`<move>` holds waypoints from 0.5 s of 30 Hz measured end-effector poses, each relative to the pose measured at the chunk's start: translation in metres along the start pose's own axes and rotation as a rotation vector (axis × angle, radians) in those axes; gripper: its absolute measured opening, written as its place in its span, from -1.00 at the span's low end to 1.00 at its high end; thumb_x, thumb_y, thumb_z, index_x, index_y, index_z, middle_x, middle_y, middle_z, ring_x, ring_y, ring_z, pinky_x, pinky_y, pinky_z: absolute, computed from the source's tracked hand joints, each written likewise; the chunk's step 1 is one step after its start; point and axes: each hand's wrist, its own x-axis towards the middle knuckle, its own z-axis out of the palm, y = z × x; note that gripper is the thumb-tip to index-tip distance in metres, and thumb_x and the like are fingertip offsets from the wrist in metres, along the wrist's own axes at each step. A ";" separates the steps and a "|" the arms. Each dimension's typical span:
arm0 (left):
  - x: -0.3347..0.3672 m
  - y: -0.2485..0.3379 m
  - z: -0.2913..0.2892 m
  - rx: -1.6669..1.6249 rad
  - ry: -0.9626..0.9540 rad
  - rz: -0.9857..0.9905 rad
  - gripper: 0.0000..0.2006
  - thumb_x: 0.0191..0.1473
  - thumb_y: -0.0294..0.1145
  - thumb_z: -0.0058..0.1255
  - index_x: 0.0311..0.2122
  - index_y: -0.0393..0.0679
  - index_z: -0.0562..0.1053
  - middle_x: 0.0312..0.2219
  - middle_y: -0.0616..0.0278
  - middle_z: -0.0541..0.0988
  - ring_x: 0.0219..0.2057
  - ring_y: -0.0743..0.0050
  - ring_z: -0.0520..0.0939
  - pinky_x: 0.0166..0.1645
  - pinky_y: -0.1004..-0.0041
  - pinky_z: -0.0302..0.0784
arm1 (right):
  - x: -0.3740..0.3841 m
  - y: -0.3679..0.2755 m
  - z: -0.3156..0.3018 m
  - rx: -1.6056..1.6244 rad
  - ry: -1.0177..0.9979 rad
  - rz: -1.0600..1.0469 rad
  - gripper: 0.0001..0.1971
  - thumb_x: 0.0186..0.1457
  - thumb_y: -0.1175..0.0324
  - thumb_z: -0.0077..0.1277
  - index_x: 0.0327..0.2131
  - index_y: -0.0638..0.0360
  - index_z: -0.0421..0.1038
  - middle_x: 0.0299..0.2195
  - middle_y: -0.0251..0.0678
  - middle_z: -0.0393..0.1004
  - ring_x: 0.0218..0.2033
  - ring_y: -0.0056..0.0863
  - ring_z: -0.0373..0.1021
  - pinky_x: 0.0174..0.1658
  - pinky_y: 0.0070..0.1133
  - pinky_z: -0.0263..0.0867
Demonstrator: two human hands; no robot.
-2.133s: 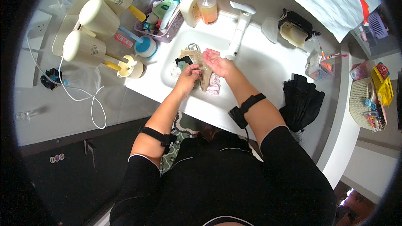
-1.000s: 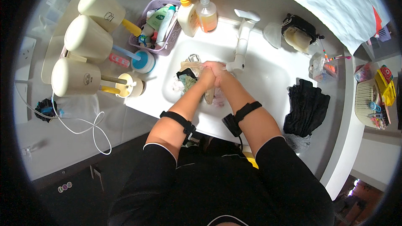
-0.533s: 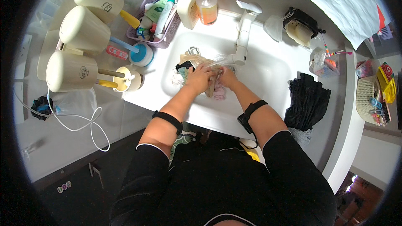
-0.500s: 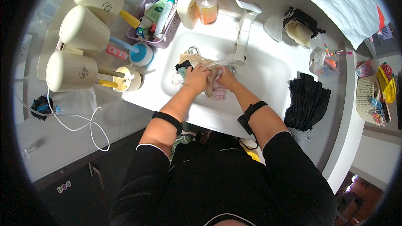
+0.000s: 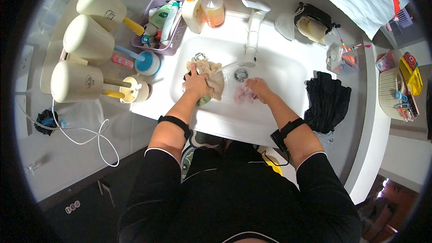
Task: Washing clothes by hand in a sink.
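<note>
In the white sink (image 5: 288, 94), my left hand (image 5: 195, 84) lies with fingers spread on a wet beige cloth (image 5: 216, 81) at the basin's left side. Bits of dark and green fabric show under and beside that cloth. My right hand (image 5: 260, 90) is closed on a wet pink cloth (image 5: 243, 95), right of the beige one and just below the metal drain (image 5: 240, 74). From the white faucet (image 5: 253, 40), a thin stream of water runs leftward onto the beige cloth.
Behind the sink stand a yellow-topped pump bottle (image 5: 193, 13), a clear bottle (image 5: 213, 9) and a purple basket (image 5: 168, 47) of tubes. Cream cups (image 5: 74, 81) hang at left. Black folded clothing (image 5: 327, 99) lies on the right counter, near a clear toothbrush container (image 5: 344, 59).
My hands have moved apart. The right one has drawn the pink cloth to the right, while the left has shifted left over the beige cloth, which now lies more spread out.
</note>
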 end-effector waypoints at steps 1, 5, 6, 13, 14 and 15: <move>0.003 -0.002 0.000 0.000 0.000 0.005 -0.48 -0.46 -0.06 0.25 -0.22 0.18 0.45 0.18 0.15 -0.16 0.07 -0.22 0.10 -0.08 -0.24 0.21 | -0.004 -0.003 -0.002 0.055 0.030 -0.015 -0.72 0.00 0.18 -0.03 -0.37 0.21 0.31 -0.55 -0.34 0.37 -0.53 -0.58 0.34 -0.56 -0.55 0.30; 0.004 0.003 -0.005 0.064 0.104 0.070 -0.67 -0.36 -0.31 0.18 -0.33 0.10 0.48 0.12 0.26 0.04 0.06 0.03 0.15 -0.03 -0.11 0.18 | -0.014 -0.008 -0.005 0.226 0.054 -0.070 -0.68 -0.03 0.19 0.04 -0.30 0.18 0.23 -0.46 -0.35 0.36 -0.50 -0.56 0.34 -0.54 -0.55 0.31; -0.001 0.001 -0.005 0.126 0.197 0.085 -0.74 -0.31 -0.39 0.13 -0.37 0.07 0.48 0.09 0.29 0.11 0.07 0.10 0.15 0.00 -0.06 0.16 | -0.017 -0.010 -0.002 0.320 0.024 -0.110 -0.70 -0.01 0.22 0.02 -0.29 0.17 0.22 -0.43 -0.36 0.35 -0.48 -0.57 0.34 -0.52 -0.55 0.31; 0.005 0.027 0.004 -1.032 0.219 0.272 -0.76 -0.07 -0.22 -0.06 -0.24 0.01 0.41 -0.13 0.20 0.35 -0.06 0.23 0.33 -0.09 0.17 0.25 | -0.006 -0.031 0.043 0.792 -0.069 -0.327 -0.83 0.10 0.35 -0.15 -0.24 0.16 0.19 -0.37 -0.39 0.33 -0.40 -0.60 0.31 -0.44 -0.59 0.29; 0.007 0.035 0.002 -1.509 -0.142 -0.005 -0.73 0.02 -0.12 -0.14 -0.19 0.02 0.39 -0.15 0.22 0.38 -0.08 0.24 0.37 -0.10 0.22 0.31 | -0.002 -0.031 0.051 0.797 -0.062 -0.331 -0.83 0.10 0.35 -0.15 -0.24 0.16 0.19 -0.37 -0.39 0.33 -0.40 -0.60 0.31 -0.44 -0.59 0.29; 0.006 0.046 -0.002 -1.542 -0.320 -0.205 -0.57 0.09 0.05 -0.35 -0.11 -0.03 0.33 -0.16 0.24 0.41 -0.12 0.25 0.40 -0.09 0.22 0.33 | 0.002 -0.030 0.054 0.829 -0.005 -0.382 -0.81 0.08 0.33 -0.13 -0.24 0.17 0.22 -0.38 -0.34 0.32 -0.38 -0.55 0.30 -0.39 -0.53 0.28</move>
